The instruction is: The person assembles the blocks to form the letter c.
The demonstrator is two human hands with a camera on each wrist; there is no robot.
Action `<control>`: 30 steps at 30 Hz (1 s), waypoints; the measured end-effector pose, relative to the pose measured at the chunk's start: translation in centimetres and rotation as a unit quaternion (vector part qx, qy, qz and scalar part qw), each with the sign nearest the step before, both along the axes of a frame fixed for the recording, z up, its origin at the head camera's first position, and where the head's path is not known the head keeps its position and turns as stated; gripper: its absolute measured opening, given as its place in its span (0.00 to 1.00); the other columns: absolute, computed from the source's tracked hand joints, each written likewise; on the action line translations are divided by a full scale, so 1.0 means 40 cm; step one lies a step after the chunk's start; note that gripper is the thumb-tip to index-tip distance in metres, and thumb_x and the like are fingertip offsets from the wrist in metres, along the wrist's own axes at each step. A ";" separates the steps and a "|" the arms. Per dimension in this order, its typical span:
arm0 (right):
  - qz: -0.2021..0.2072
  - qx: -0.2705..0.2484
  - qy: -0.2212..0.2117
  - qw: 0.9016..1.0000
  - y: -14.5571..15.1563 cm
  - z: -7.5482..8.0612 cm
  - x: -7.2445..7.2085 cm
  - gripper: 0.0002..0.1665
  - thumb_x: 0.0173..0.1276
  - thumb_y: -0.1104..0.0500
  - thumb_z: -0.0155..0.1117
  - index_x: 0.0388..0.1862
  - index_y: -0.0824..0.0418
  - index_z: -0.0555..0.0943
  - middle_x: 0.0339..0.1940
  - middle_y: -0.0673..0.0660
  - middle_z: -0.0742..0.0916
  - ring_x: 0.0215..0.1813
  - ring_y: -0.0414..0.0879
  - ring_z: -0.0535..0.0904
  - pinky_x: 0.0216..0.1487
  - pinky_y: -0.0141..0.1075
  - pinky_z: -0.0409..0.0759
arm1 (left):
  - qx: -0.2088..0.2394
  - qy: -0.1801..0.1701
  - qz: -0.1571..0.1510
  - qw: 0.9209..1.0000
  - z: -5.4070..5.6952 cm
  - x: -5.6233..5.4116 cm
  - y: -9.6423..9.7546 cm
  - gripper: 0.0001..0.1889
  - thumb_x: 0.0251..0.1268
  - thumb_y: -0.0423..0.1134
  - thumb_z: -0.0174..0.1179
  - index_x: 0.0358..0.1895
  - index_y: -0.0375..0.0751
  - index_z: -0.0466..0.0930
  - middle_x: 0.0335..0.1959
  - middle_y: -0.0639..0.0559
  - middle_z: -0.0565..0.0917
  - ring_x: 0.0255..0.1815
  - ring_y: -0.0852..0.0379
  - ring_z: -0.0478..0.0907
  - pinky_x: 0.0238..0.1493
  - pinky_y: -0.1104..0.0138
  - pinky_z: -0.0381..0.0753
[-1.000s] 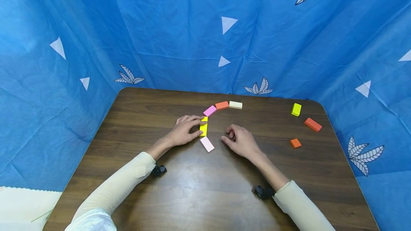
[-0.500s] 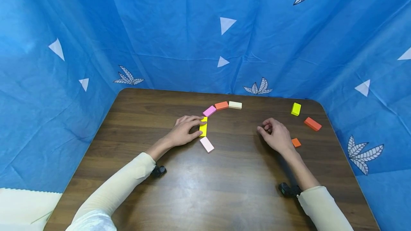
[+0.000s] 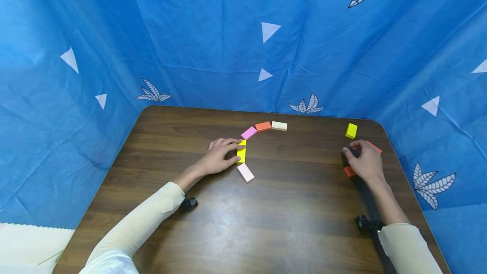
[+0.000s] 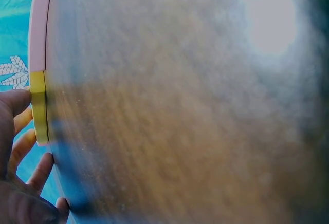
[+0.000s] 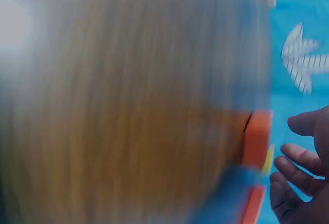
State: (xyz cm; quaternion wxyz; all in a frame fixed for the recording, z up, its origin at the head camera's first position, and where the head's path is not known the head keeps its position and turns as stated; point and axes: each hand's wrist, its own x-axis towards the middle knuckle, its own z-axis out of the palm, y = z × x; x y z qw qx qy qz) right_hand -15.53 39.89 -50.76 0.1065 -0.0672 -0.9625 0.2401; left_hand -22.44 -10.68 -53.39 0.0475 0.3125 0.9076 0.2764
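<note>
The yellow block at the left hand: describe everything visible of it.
The yellow block is a plain, bright, oblong piece with straight edges and a smooth-looking surface; whether wood or plastic, I can't tell. It lies flat on the brown table, its length running away from the person. The left hand holds it, thumb toward the near end, fingertips at the far end. It sits between a pale pink block and a deeper pink one; contact is unclear.

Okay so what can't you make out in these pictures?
Head view: the right hand hides part of a farther reddish block and a nearer one.
Head view: the left hand covers part of the yellow block it holds.
Left wrist view: the left edge cuts off the left hand.
Right wrist view: blur smears the tabletop.
</note>
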 end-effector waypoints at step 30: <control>-0.098 -0.003 -0.066 0.993 0.167 -0.049 -0.015 0.33 0.83 0.57 0.57 0.76 0.79 0.68 0.67 0.83 0.72 0.64 0.75 0.64 0.64 0.66 0.60 | 0.005 0.004 -0.001 1.000 -0.007 0.001 -0.002 0.23 0.79 0.50 0.65 0.73 0.58 0.81 0.80 0.56 0.76 0.79 0.47 0.70 0.79 0.35 0.58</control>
